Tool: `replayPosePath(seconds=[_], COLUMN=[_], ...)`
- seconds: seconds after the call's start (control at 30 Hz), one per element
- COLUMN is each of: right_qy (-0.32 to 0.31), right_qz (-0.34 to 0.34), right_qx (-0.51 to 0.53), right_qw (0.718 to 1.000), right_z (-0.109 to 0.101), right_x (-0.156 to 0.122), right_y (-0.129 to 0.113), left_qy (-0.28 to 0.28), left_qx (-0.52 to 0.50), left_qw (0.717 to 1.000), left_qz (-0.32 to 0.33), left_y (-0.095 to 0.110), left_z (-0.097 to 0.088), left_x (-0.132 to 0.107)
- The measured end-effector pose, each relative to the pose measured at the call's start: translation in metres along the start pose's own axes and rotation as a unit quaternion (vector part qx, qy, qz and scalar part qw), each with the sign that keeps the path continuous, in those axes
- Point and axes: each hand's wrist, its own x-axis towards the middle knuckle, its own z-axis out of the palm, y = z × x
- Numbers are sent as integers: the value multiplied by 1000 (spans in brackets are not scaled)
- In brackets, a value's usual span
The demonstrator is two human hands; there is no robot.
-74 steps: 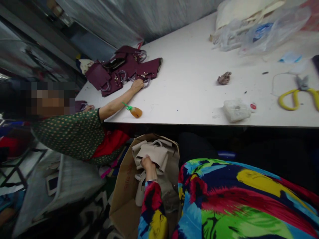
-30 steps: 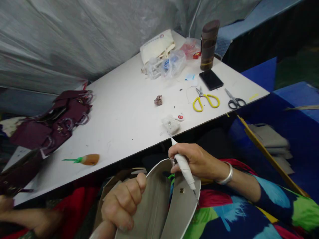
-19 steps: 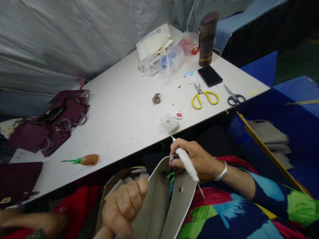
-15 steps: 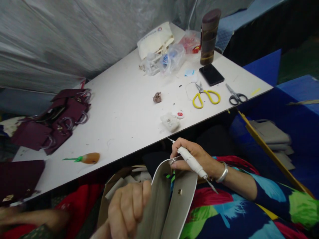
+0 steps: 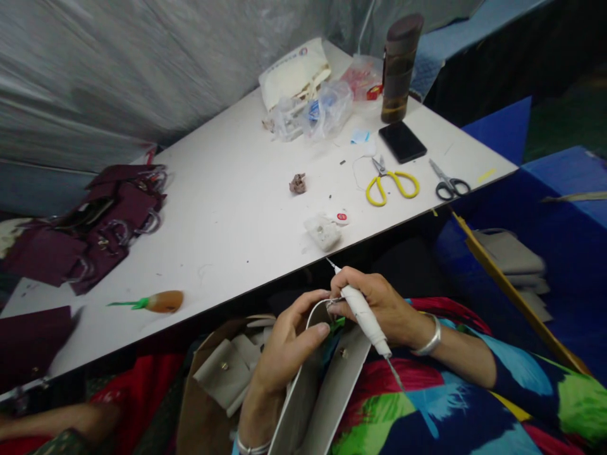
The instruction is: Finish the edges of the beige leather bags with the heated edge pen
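free: white tabletop (image 5: 227, 196), strip between burgundy handbags (image 5: 95, 245) and crumpled brown wad (image 5: 298, 183) | blocked right: yellow-handled scissors (image 5: 383, 172), black-handled scissors (image 5: 448, 185), phone (image 5: 402, 142), tumbler (image 5: 401, 76) | rear: cloth tote (image 5: 291, 72), clear plastic bag (image 5: 331, 110) | front edge: squeeze bottle (image 5: 164, 302); whitish block (image 5: 323, 232) just beyond white-wrapped tool (image 5: 365, 319) in right hand (image 5: 389, 304)

your flat white tabletop (image 5: 227, 215) is the brightest surface; beneath it you see deep shadow. behind it, the wrinkled grey plastic sheet (image 5: 165, 69) gives you a dull sheen. toward the tabletop's left end, your view turns dimmer, softer.
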Motion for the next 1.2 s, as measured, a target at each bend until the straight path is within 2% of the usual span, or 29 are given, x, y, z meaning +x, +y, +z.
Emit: replayPosePath(seconds=[0.13, 0.27, 0.43, 0.6, 0.73, 0.9, 1.07, 1.2], right_qy=[28, 14, 15, 80, 163, 201, 214, 205], right_qz=[1, 27, 46, 39, 41, 49, 10, -21], right_qx=[-11, 11, 4, 48, -49, -104, -140, -158], right_qw=[1000, 999, 999, 995, 984, 973, 967, 966], right_z=[4, 6, -6, -32, -51, -61, -62, -60], right_x=[0, 3, 7, 16, 32, 54, 67, 73], right_y=[6, 14, 23, 36, 43, 49, 59, 63], left_qy=[-8, 63, 120, 153, 171, 168, 152, 143], left_qx=[77, 127, 26, -31, 17, 40, 12, 27], left_qw=[997, 990, 992, 987, 985, 984, 987, 987], left_qz=[-13, -5, -26, -45, -15, -28, -50, -62], left_y=[8, 0, -17, -26, -28, -32, -37, -31], left_z=[-4, 0, 1, -1, 7, 16, 16, 18], left_x=[7, 23, 38, 44, 49, 64, 73, 77])
